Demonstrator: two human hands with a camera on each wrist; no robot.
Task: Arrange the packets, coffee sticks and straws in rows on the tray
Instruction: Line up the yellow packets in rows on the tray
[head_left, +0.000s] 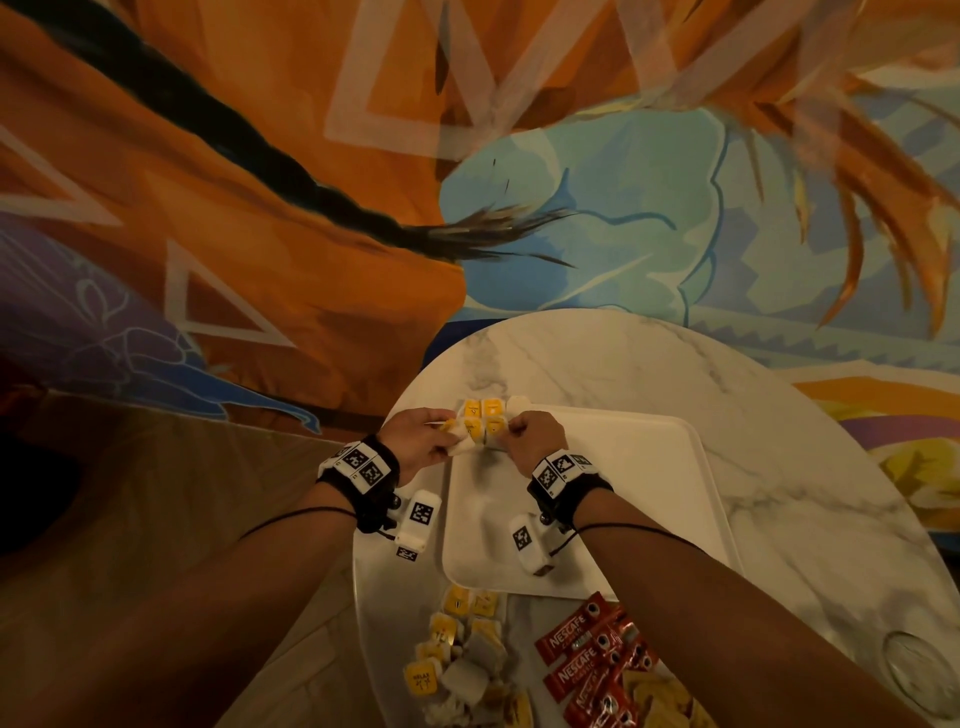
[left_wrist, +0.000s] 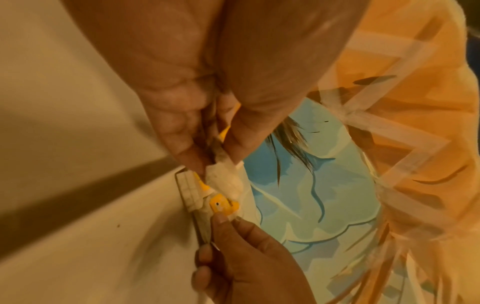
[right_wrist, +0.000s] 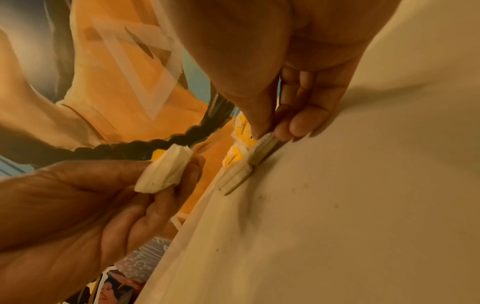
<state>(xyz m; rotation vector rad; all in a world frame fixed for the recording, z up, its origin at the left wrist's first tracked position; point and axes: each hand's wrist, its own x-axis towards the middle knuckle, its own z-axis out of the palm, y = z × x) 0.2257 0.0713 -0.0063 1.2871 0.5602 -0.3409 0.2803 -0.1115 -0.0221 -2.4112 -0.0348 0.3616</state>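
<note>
A white tray (head_left: 623, 467) lies on the round marble table. Yellow-and-white packets (head_left: 484, 411) sit in short rows at its far left corner. My left hand (head_left: 449, 439) hovers at that corner's left edge and grips a small bunch of white packets (right_wrist: 163, 170) between thumb and fingers. My right hand (head_left: 511, 428) pinches one packet (right_wrist: 262, 148) that stands on edge against the row on the tray. In the left wrist view the left hand (left_wrist: 215, 156) holds its white packets (left_wrist: 226, 181) just above the rows. No straws can be made out.
A loose pile of yellow and white packets (head_left: 462, 654) lies on the table near me, left of red Nescafe coffee sticks (head_left: 587, 649). A glass rim (head_left: 919, 670) shows at the right. The table edge (head_left: 363, 571) runs close under my left wrist.
</note>
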